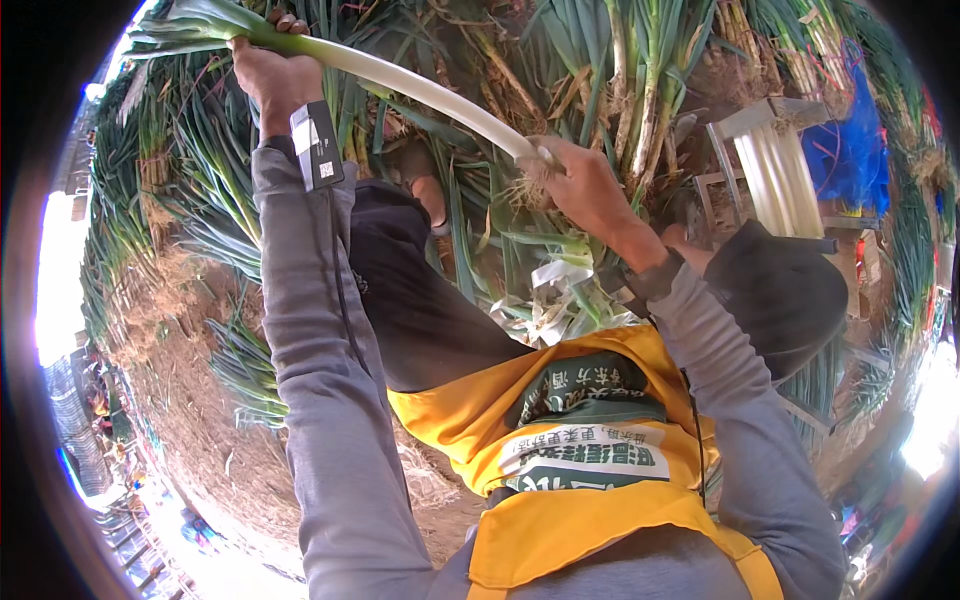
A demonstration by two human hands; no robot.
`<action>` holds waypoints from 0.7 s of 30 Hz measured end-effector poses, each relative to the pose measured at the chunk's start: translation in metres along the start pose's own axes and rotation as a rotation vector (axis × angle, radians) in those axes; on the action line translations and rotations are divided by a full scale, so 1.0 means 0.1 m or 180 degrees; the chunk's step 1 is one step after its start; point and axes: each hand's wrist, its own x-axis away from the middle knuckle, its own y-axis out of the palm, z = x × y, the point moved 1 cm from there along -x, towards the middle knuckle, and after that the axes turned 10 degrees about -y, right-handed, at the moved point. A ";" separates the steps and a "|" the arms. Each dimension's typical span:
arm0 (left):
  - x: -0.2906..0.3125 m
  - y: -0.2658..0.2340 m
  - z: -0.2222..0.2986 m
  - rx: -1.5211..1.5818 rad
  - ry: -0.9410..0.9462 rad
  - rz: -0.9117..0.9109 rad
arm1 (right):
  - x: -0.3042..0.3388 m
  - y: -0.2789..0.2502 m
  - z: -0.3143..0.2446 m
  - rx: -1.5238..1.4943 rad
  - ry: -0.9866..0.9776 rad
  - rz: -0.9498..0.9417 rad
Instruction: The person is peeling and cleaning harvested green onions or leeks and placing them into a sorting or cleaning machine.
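A long leek (425, 92) stretches between my two hands, its white stem bare and smooth. At the upper left my left hand (277, 78) is closed round it where the stem turns green, and the leaves (190, 28) fan out past my fist. My right hand (595, 195) grips the root end, lower and to the right. Thin roots (532, 188) hang beneath my fingers there. Below the stem, between my knees, lie peeled leaves and pale skins (555, 300).
Beside my right knee a metal rack (765, 115) holds several cleaned white stems (780, 185), with blue plastic (850, 150) next to it. Bundled leeks (650, 80) line the far side. More leeks (245, 370) lie on the bare soil (220, 450) at the left.
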 end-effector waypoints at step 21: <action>0.07 -0.04 0.11 0.1449 -0.0732 -0.1990 | 0.11 -0.11 -0.11 -0.1041 0.0636 -0.0483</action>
